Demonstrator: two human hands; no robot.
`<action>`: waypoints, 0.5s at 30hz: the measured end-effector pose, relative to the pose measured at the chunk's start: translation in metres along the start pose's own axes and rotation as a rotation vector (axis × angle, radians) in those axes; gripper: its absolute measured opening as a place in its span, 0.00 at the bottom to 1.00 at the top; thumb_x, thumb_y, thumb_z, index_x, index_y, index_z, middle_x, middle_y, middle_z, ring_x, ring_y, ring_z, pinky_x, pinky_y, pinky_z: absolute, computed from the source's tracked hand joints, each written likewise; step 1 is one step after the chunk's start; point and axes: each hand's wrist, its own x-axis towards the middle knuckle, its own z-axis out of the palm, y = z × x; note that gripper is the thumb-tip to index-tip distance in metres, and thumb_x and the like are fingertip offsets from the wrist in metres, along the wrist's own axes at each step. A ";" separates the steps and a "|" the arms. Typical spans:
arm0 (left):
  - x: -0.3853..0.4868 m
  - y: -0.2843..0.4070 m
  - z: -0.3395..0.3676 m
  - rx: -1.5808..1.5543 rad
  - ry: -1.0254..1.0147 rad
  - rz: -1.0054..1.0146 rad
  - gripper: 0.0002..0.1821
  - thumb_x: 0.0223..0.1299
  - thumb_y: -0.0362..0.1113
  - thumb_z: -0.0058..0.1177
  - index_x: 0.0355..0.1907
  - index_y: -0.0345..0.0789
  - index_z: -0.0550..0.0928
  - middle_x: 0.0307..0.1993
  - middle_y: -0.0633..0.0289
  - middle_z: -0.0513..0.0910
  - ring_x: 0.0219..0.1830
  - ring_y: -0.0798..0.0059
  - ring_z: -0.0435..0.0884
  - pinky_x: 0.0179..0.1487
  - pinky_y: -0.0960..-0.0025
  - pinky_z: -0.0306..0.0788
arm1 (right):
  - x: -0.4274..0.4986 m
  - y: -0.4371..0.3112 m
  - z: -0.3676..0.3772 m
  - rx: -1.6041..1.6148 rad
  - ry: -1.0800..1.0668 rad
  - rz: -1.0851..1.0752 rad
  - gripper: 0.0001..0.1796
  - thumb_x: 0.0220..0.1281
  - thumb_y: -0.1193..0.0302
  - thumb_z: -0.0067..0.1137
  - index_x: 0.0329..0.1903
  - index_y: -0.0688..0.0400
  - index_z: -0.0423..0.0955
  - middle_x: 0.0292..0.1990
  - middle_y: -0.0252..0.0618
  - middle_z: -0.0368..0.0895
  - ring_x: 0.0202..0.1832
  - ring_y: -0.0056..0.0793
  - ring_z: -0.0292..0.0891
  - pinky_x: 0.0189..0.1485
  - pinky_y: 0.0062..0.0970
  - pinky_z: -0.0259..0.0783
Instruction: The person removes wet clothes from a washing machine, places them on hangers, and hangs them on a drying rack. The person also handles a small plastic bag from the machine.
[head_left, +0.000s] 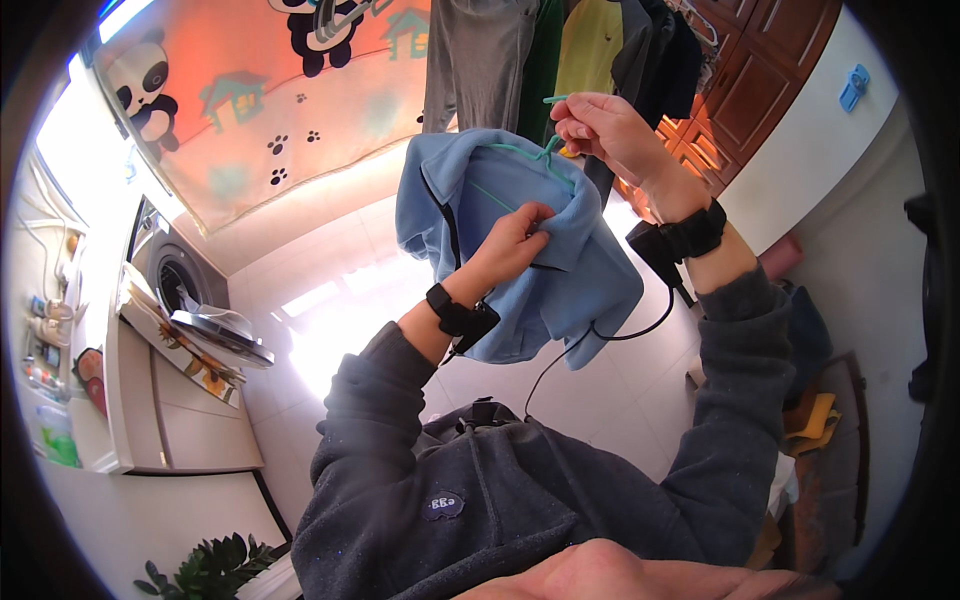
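Note:
A light blue fleece jacket (517, 300) with a dark zipper hangs in front of me on a green clothes hanger (550, 152). My right hand (600, 131) grips the hanger by its hook, up and to the right of the collar. At the jacket's collar opening, my left hand (514, 244) pinches the fabric edge between thumb and fingers. Part of the hanger shows inside the neck, and the rest is hidden by the cloth. Each wrist wears a black strapped device with a cable.
Gray pants (480, 67) and a yellow-and-gray top (592, 52) hang beyond the jacket. A panda-print curtain (247, 127) covers the far left. At left, a washing machine (176, 270) has its door open beside a white cabinet (195, 420). Wooden cabinet doors (750, 97) stand at right.

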 end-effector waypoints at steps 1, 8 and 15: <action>0.000 0.003 0.000 -0.068 0.018 0.045 0.20 0.58 0.26 0.49 0.54 0.29 0.67 0.41 0.58 0.77 0.45 0.77 0.75 0.48 0.74 0.69 | 0.001 0.002 0.002 0.025 -0.005 -0.018 0.16 0.71 0.63 0.40 0.40 0.62 0.72 0.24 0.25 0.68 0.30 0.15 0.66 0.37 0.18 0.66; 0.011 0.035 -0.012 -0.592 0.218 -0.306 0.20 0.61 0.40 0.55 0.53 0.37 0.69 0.44 0.62 0.75 0.44 0.74 0.75 0.53 0.63 0.69 | 0.007 0.024 0.051 0.120 -0.052 0.051 0.13 0.71 0.65 0.41 0.42 0.62 0.71 0.33 0.33 0.72 0.37 0.21 0.69 0.44 0.23 0.68; 0.005 0.001 -0.071 -0.801 0.346 -0.581 0.13 0.70 0.39 0.38 0.45 0.30 0.71 0.40 0.57 0.77 0.42 0.64 0.76 0.51 0.58 0.71 | -0.038 0.033 0.027 -0.528 -0.087 -0.225 0.38 0.65 0.53 0.50 0.65 0.71 0.54 0.61 0.57 0.65 0.62 0.46 0.65 0.61 0.30 0.62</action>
